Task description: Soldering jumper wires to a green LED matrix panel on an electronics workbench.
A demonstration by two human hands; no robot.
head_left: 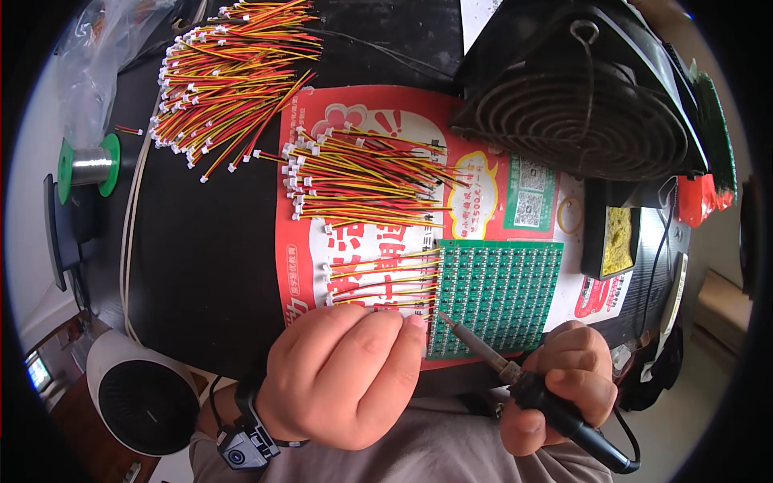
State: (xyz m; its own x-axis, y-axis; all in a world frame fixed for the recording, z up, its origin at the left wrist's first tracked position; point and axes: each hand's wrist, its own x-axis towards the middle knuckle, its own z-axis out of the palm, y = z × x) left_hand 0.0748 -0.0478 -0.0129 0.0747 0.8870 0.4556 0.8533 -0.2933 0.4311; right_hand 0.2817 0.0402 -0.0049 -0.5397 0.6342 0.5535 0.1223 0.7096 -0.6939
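Observation:
A green circuit board [499, 290] with rows of small parts lies on a red and white printed sheet. Along its left edge, several red, yellow and black wire leads [378, 282] reach it from small white connectors. My left hand [346, 374] is closed in a pinch beside that edge, just below these leads; whatever is between its fingertips is hidden. Held in my right hand [568, 386] is a soldering iron [487, 354], slanting up to the left. Its tip is at the board's left edge, close to my left fingertips.
Loose wire leads lie in a bundle [362, 177] above the board and a bigger pile [233, 80] at the far left. A black fan [588, 121] stands far right, near a yellow sponge [617, 241] in a black holder. A solder spool [88, 167] is at left.

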